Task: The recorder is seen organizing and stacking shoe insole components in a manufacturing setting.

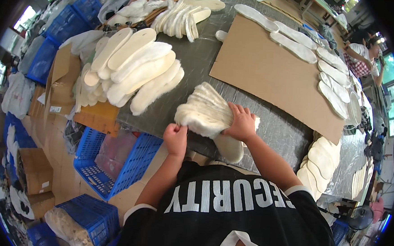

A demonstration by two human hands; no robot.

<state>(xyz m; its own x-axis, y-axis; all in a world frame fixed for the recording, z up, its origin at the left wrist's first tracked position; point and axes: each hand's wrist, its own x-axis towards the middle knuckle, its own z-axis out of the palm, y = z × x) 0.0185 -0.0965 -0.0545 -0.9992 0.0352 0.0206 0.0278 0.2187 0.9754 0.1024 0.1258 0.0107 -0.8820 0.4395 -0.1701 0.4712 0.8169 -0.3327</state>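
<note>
A bundle of cream fleecy insoles (pixel 205 110) stands on edge at the table's near side, fanned and pressed together. My right hand (pixel 242 122) grips its right end, thumb toward me and fingers over the far side. At the near left corner, my left hand (pixel 176 137) is closed in a pinch on the fleece edge; its fingertips are partly hidden. Below the bundle, a smooth pale insole (pixel 229 148) sticks out over the table edge. To the left lies a big overlapping heap of fleece insoles (pixel 141 74), some with their smooth side up.
A brown cardboard sheet (pixel 277 69) covers the table's right part, with white insoles (pixel 294 47) along its far edge. More insoles (pixel 318 162) overlap at the near right. A blue crate (pixel 113 163) stands below the left edge, and an open carton (pixel 63 81) is farther left.
</note>
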